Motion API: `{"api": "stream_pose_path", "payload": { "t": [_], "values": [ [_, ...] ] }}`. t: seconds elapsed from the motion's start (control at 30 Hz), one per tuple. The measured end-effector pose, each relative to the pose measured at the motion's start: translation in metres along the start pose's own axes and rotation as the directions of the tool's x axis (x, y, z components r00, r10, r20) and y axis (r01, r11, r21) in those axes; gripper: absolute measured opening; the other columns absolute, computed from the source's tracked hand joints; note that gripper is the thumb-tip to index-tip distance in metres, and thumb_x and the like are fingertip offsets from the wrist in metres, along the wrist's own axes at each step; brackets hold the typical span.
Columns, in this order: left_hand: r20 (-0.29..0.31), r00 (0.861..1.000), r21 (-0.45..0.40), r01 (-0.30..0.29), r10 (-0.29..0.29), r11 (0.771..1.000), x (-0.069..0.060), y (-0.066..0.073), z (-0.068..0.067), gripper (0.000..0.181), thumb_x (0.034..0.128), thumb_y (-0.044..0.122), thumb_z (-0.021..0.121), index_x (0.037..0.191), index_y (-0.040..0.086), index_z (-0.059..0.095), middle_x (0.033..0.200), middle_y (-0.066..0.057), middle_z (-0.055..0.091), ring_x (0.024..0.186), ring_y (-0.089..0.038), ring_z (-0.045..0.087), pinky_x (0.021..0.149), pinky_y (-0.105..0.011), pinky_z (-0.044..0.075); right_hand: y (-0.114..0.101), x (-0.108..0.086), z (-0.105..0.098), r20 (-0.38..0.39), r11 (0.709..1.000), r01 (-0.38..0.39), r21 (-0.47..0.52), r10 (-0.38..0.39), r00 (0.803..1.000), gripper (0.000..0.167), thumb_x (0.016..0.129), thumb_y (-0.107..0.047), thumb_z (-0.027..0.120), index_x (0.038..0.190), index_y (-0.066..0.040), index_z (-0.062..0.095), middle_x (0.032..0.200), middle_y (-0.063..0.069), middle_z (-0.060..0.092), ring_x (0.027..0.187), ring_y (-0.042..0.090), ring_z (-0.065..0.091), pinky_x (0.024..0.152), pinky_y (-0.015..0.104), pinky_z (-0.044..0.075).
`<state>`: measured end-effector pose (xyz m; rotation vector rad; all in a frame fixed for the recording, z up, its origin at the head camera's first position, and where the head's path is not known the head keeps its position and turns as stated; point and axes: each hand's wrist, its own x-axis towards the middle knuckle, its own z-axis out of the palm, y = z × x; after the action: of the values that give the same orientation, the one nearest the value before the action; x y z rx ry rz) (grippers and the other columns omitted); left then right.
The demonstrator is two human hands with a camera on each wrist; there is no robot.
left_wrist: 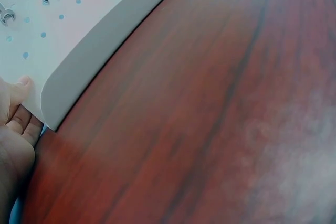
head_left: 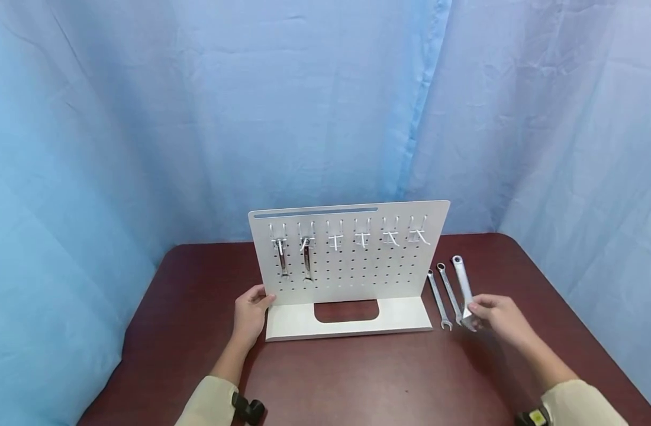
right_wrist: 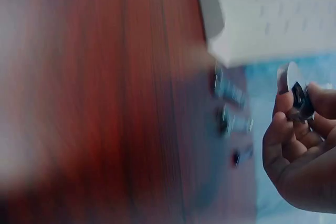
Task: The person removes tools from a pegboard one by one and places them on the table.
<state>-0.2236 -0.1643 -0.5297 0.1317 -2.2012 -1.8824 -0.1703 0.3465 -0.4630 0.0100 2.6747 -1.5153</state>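
Observation:
A white pegboard stand (head_left: pixel 352 287) stands on the table. My left hand (head_left: pixel 250 313) grips its lower left edge, thumb in front and fingers behind; the left wrist view shows this hand (left_wrist: pixel 18 124) at the corner. Two combination wrenches hang from the leftmost hooks, one wrench (head_left: pixel 283 260) at the far left and another wrench (head_left: pixel 306 260) beside it. To the right of the stand, my right hand (head_left: pixel 496 316) pinches a larger combination wrench (head_left: pixel 462 281) near its open end, ring end pointing away. In the right wrist view this hand (right_wrist: pixel 302 156) is curled around the wrench's end.
Beside the stand's right side lie a small wrench (head_left: pixel 439 300) and a slightly larger wrench (head_left: pixel 450 293). Several bare white hooks (head_left: pixel 392 238) stick out from the board. Blue curtains (head_left: pixel 315 118) surround the dark red table (head_left: pixel 357 378).

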Motion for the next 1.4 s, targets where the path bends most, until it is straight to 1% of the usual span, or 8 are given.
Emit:
{"api": "stream_pose_path", "payload": {
  "t": [0.2, 0.33, 0.43, 0.63, 0.9, 1.07, 1.2, 1.4],
  "values": [
    [0.005, 1.0, 0.014, 0.012, -0.012, 1.0, -0.001, 0.002, -0.002, 0.02, 0.0914, -0.002, 0.071, 0.111, -0.003, 0.072, 0.099, -0.013, 0.07, 0.09, -0.017, 0.065, 0.075, -0.022, 0.053, 0.033, 0.043, -0.03, -0.049, 0.982, -0.158, -0.103, 0.154, 0.987, 0.031, 0.106, -0.014, 0.047, 0.105, 0.013, 0.062, 0.075, 0.006, 0.061, 0.066, 0.018, 0.055, 0.06, 0.032, 0.049],
    [0.005, 1.0, 0.017, -0.004, 0.004, 1.0, 0.0, 0.002, -0.002, 0.019, 0.0917, -0.001, 0.071, 0.111, -0.002, 0.072, 0.1, -0.013, 0.07, 0.092, -0.019, 0.066, 0.076, -0.023, 0.053, 0.049, 0.068, -0.042, -0.04, 0.972, -0.203, -0.116, 0.199, 0.979, 0.031, 0.103, -0.011, 0.047, 0.104, 0.016, 0.061, 0.07, 0.005, 0.058, 0.067, 0.018, 0.056, 0.059, 0.031, 0.052],
    [0.011, 1.0, 0.019, 0.003, -0.003, 1.0, -0.002, 0.001, -0.002, 0.019, 0.0915, 0.0, 0.072, 0.111, 0.0, 0.073, 0.1, -0.012, 0.071, 0.093, -0.019, 0.066, 0.077, -0.024, 0.054, 0.058, 0.079, -0.047, -0.031, 0.964, -0.239, -0.115, 0.237, 0.971, 0.027, 0.101, -0.009, 0.048, 0.095, 0.013, 0.062, 0.066, 0.005, 0.058, 0.065, 0.018, 0.056, 0.058, 0.03, 0.053],
    [0.009, 1.0, 0.026, 0.004, -0.004, 1.0, -0.005, -0.003, -0.003, 0.018, 0.0913, 0.0, 0.072, 0.109, 0.0, 0.073, 0.099, -0.013, 0.071, 0.091, -0.02, 0.066, 0.076, -0.024, 0.054, 0.066, 0.089, -0.054, -0.047, 0.944, -0.293, -0.15, 0.289, 0.956, 0.027, 0.099, -0.011, 0.052, 0.084, 0.008, 0.064, 0.064, 0.004, 0.059, 0.061, 0.019, 0.055, 0.056, 0.032, 0.051],
    [-0.001, 1.0, 0.037, -0.007, 0.007, 0.999, 0.0, 0.002, -0.002, 0.018, 0.0909, 0.001, 0.073, 0.108, 0.0, 0.074, 0.1, -0.013, 0.072, 0.092, -0.021, 0.067, 0.076, -0.024, 0.054, 0.056, 0.097, -0.055, -0.111, 0.908, -0.283, -0.309, 0.262, 0.959, 0.033, 0.1, -0.017, 0.055, 0.079, 0.004, 0.068, 0.064, 0.003, 0.064, 0.062, 0.019, 0.057, 0.056, 0.033, 0.049],
    [0.003, 1.0, 0.049, -0.01, 0.009, 0.999, 0.002, 0.003, -0.002, 0.017, 0.0912, 0.002, 0.073, 0.108, 0.0, 0.073, 0.1, -0.013, 0.072, 0.091, -0.021, 0.067, 0.075, -0.025, 0.054, 0.053, 0.099, -0.051, -0.141, 0.896, -0.274, -0.35, 0.239, 0.961, 0.033, 0.1, -0.02, 0.058, 0.087, 0.008, 0.071, 0.066, 0.004, 0.065, 0.065, 0.022, 0.058, 0.056, 0.035, 0.048],
    [0.005, 1.0, 0.026, -0.009, 0.009, 1.0, 0.003, 0.005, -0.004, 0.017, 0.0911, 0.001, 0.072, 0.108, -0.001, 0.073, 0.1, -0.014, 0.071, 0.091, -0.02, 0.067, 0.074, -0.023, 0.053, 0.051, 0.099, -0.047, -0.184, 0.87, -0.262, -0.418, 0.202, 0.962, 0.035, 0.099, -0.025, 0.058, 0.089, 0.005, 0.073, 0.068, 0.005, 0.065, 0.068, 0.025, 0.058, 0.056, 0.035, 0.044],
    [0.002, 1.0, 0.017, 0.011, -0.011, 1.0, -0.002, 0.004, -0.003, 0.017, 0.0915, 0.001, 0.072, 0.108, -0.001, 0.073, 0.1, -0.014, 0.071, 0.091, -0.019, 0.066, 0.075, -0.024, 0.054, 0.041, 0.095, -0.041, -0.223, 0.824, -0.34, -0.454, 0.265, 0.938, 0.033, 0.092, -0.026, 0.051, 0.066, -0.007, 0.056, 0.064, 0.008, 0.055, 0.065, 0.029, 0.053, 0.054, 0.038, 0.04]
  ]
}}
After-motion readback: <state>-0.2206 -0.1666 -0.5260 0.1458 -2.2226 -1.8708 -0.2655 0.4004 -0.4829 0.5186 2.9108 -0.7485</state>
